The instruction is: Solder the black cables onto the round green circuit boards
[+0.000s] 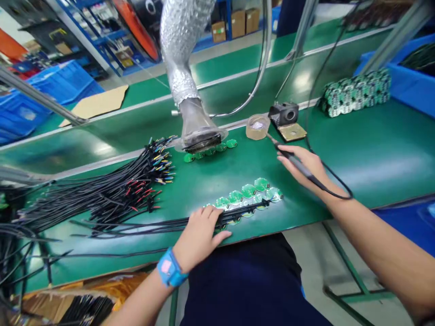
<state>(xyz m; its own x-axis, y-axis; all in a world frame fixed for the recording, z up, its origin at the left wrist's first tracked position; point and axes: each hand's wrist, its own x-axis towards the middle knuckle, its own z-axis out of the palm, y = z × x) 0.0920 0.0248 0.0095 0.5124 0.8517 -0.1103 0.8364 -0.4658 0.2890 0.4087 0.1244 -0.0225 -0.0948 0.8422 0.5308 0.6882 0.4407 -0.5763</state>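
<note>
Right grip (311, 164) clamped on soldering iron (299, 166), tip by the amber cup (256, 131). Left hand (201, 233) over cables (152, 225) lying along boards (235, 197), near table's (367, 163) front edge; can't tell if closed. I'd press evenly, wires unshifted, iron held lightly.

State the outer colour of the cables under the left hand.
Black. The cables under the left hand show best in the head view, the only one.

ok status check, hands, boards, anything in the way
Left hand resting on black cables. Right hand holding soldering iron by tub. Green boards in rows, cables across some. Duct hood partly hiding farther boards.
</note>
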